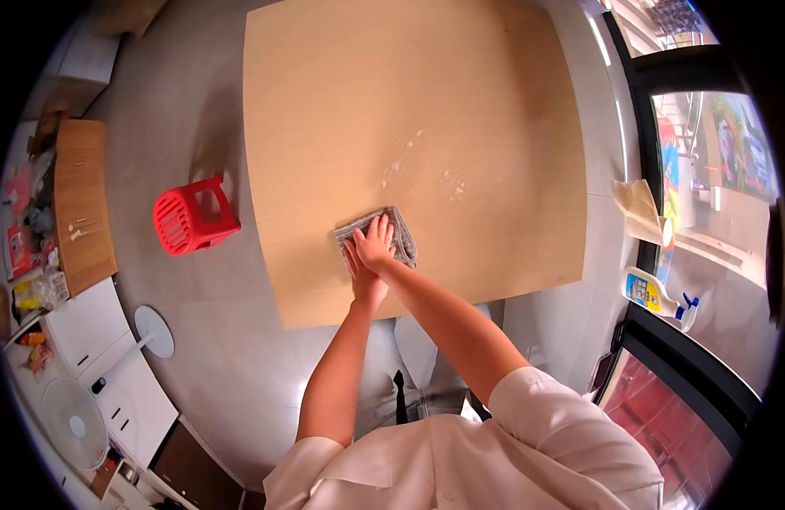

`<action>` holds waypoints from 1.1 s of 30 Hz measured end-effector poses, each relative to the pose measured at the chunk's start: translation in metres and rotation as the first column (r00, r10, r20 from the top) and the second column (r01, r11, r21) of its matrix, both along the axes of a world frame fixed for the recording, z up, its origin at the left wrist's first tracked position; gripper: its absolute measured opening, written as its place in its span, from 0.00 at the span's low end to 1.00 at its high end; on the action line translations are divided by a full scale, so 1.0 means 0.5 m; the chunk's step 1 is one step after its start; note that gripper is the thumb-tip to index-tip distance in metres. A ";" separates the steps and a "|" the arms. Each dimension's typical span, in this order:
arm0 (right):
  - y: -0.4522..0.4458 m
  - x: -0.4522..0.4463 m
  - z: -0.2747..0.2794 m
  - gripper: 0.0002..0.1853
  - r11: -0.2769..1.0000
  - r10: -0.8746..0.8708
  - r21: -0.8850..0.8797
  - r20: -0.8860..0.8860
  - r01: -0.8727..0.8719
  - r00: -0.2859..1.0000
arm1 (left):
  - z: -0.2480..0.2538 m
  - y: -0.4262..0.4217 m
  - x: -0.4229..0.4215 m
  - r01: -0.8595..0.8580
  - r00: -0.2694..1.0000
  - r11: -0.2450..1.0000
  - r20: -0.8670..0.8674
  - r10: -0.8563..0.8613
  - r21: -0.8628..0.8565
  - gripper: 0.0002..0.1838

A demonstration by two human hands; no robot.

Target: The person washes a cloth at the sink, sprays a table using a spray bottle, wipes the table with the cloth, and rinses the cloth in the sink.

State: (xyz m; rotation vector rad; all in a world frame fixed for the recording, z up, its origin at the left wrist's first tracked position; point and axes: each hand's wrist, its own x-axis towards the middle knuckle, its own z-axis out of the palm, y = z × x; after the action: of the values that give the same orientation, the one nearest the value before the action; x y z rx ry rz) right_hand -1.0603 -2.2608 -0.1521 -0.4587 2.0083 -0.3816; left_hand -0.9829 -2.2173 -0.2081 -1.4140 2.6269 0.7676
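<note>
A folded grey patterned cloth (402, 231) lies on the near part of a light wooden tabletop (324, 110). My right hand (375, 245) presses flat on the cloth, fingers stretched out and slightly apart. Partly beneath it is my left hand (366, 285), its visible fingers stretched along the cloth's left side; the right hand hides the rest of it. White foamy spots (454, 184) are scattered over the board beyond the cloth.
Left of the table stands a red plastic stool (193, 219). A standing fan (76, 423) is beside white cabinets (95, 331). At right, a spray bottle (652, 291) and a paper roll (643, 217) are by the black-framed window (650, 127).
</note>
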 end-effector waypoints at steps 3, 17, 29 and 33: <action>0.036 -0.054 -0.001 0.42 0.957 -0.291 0.003 -0.023 0.291 0.956 | 0.020 0.002 -0.064 0.074 0.994 0.996 0.075 -0.078 0.050 0.42; 0.300 -0.572 -0.061 0.41 0.950 -0.266 0.087 -0.277 0.299 0.923 | 0.145 0.136 -0.567 0.475 0.717 0.741 0.278 -0.639 0.475 0.36; 0.197 -0.635 0.024 0.38 0.627 0.704 0.082 -0.486 -0.775 0.518 | 0.194 0.118 -0.637 0.044 0.876 0.776 0.349 -0.333 0.629 0.36; 0.162 -0.527 0.029 0.38 0.596 0.732 0.064 -0.453 -0.800 0.509 | 0.202 0.093 -0.526 0.008 0.863 0.779 0.390 -0.323 0.627 0.37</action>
State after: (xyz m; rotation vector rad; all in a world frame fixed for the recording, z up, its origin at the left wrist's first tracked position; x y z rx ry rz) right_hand -1.3240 -2.1798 -0.1374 -1.6045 1.9444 0.1669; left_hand -1.2460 -2.1707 -0.1071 -0.9882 1.8425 0.9680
